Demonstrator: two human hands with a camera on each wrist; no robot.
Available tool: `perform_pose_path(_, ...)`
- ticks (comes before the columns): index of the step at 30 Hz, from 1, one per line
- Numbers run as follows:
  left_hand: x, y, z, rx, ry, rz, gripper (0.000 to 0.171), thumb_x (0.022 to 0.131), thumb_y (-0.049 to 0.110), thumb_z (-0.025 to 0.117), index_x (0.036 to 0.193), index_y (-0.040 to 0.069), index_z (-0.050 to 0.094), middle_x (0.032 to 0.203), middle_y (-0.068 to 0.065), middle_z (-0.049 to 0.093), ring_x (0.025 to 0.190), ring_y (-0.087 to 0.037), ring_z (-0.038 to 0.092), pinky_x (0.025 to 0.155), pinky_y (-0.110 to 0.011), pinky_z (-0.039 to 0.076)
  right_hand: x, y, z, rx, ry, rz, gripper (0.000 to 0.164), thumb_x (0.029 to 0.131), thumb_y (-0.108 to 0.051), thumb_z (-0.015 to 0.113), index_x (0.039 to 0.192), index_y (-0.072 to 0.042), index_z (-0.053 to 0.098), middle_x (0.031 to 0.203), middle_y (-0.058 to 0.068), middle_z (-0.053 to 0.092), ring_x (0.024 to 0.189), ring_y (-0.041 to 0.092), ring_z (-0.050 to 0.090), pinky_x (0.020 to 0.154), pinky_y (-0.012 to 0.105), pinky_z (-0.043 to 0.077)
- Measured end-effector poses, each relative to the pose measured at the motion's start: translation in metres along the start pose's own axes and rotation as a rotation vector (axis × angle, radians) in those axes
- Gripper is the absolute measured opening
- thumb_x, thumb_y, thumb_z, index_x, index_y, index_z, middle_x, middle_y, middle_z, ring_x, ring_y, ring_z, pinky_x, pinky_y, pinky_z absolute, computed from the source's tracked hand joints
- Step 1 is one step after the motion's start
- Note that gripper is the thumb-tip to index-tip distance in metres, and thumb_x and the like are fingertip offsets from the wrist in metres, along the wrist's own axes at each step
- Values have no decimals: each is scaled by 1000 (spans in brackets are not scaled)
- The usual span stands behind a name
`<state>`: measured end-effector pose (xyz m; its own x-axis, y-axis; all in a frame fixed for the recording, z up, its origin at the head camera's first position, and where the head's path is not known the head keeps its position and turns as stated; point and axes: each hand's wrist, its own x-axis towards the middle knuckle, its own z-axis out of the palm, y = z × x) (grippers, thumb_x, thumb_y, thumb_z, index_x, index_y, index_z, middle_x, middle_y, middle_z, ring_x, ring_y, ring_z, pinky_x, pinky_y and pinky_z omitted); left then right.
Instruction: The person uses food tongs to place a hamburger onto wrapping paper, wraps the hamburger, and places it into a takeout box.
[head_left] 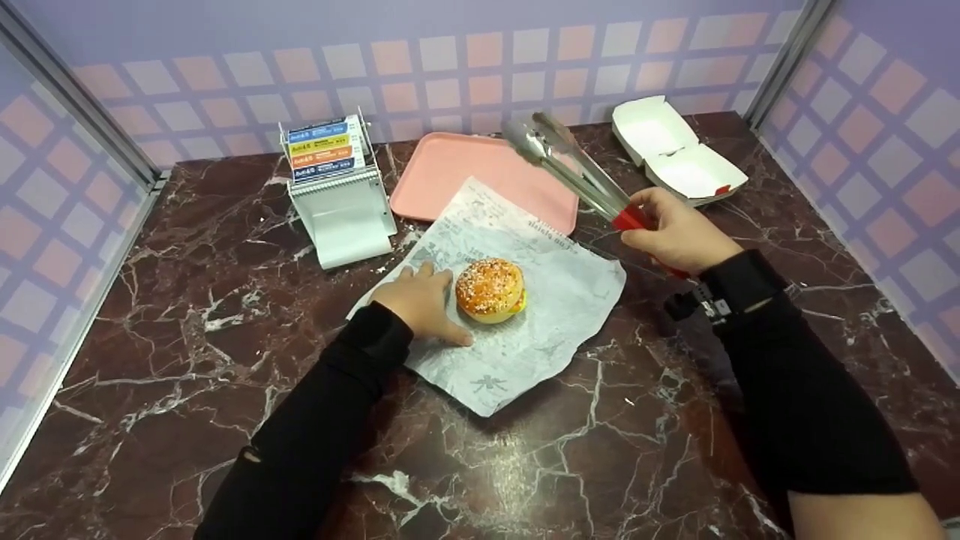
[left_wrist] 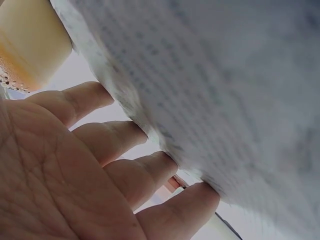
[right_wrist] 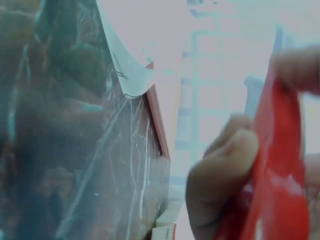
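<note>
A seeded burger sits on a sheet of printed wrapping paper. Just left of the burger, my left hand rests on the paper with its fingers spread. In the left wrist view its fingertips touch the printed paper, and part of the burger bun shows at the upper left. My right hand grips metal tongs by their red handles, above the counter right of the paper. The tongs' tips point up and left over the tray, with nothing between them.
A pink tray lies at the back, partly under the paper. Left of it stands a dispenser with colored labels. An opened white burger box is at the back right. Tiled walls bound the marbled counter.
</note>
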<state>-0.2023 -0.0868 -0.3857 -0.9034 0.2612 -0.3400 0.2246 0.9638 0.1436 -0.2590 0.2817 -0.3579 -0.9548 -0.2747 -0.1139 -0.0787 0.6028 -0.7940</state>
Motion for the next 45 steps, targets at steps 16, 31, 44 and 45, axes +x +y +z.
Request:
perform_pose_path(16,4,-2,0,-19,-22,-15,113,57,72,69,147,18,26,154,-18,15,137,-46,17,104,-61,29,57,-18,4,-374,225,61,46,89,-24,58,129,-4,47,117,20,59,102,33,54,89,47,41)
perform_pose_path(31,3,-1,4,-10,-15,-13,114,56,73,69,147,18,26,154,-18,14,136,-47,18,102,-63,29,82,-9,32,-470,186,113,40,91,-22,56,128,-8,48,115,16,61,100,32,57,89,47,44)
perform_pose_path(44,-2,1,-1,32,7,-4,114,56,76,66,146,18,28,154,-18,17,136,-47,21,99,-61,34,87,-10,43,-482,155,117,34,91,-21,56,121,-7,51,107,13,61,94,30,56,85,45,44)
perform_pose_path(45,-2,1,-1,31,10,-4,114,56,76,66,146,18,28,154,-17,17,136,-46,21,99,-61,35,87,-10,43,-484,154,119,35,90,-22,57,121,-7,50,107,13,61,94,30,55,85,45,44)
